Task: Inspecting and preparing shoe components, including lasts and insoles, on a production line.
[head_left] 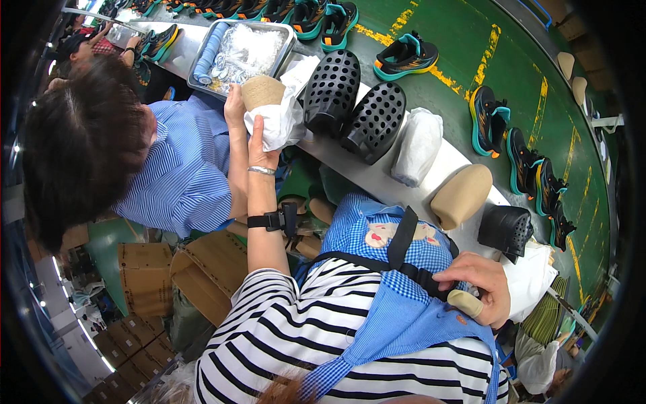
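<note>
My left hand [264,145] reaches out to the left, fingers closed on a crumpled white paper wrap [277,121]. A tan, rounded shoe stuffer [263,93] sticks out of the paper's top. Beside it, touching its left edge, is a co-worker's hand [235,106]. My right hand [481,286] hovers at my blue apron [404,316], fingers bent, thumb apart and wearing a beige finger cot [465,303]. Its index fingertip is at the black strap buckle [431,277]; I see nothing held in it.
Along the metal bench edge stand two black perforated shoe forms [332,87], a paper-wrapped form [418,145], a tan form [461,195] and another black form [506,230]. A metal tray [291,42] holds small items. Shoes [406,56] line the green conveyor [464,40]. Cardboard boxes [145,276] sit below left.
</note>
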The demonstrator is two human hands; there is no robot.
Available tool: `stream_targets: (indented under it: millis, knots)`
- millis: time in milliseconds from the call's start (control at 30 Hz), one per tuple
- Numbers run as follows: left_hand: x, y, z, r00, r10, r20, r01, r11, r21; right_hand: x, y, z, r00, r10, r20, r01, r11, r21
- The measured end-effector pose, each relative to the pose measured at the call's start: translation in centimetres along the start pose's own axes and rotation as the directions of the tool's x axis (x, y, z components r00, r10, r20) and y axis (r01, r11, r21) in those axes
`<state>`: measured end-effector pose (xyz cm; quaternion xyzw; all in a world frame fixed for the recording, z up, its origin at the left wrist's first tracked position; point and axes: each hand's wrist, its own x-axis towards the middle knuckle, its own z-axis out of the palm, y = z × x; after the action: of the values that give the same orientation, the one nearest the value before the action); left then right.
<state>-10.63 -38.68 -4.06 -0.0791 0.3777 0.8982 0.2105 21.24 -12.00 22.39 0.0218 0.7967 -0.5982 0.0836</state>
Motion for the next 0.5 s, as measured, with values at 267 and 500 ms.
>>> stream_targets:
  millis: [267,500]
  knots:
    - [-0.3,-0.2,1.0,0.997,0.074,-0.032,-0.072,0.997,0.035,0.1,0.0,-0.1,1.000,-0.003,0.011,0.003,1.000,-0.010]
    - [-0.3,-0.1,0.5,0.993,0.030,-0.110,-0.026,0.999,0.040,0.0,0.2,-0.2,1.000,0.016,0.001,-0.016,1.000,-0.015]
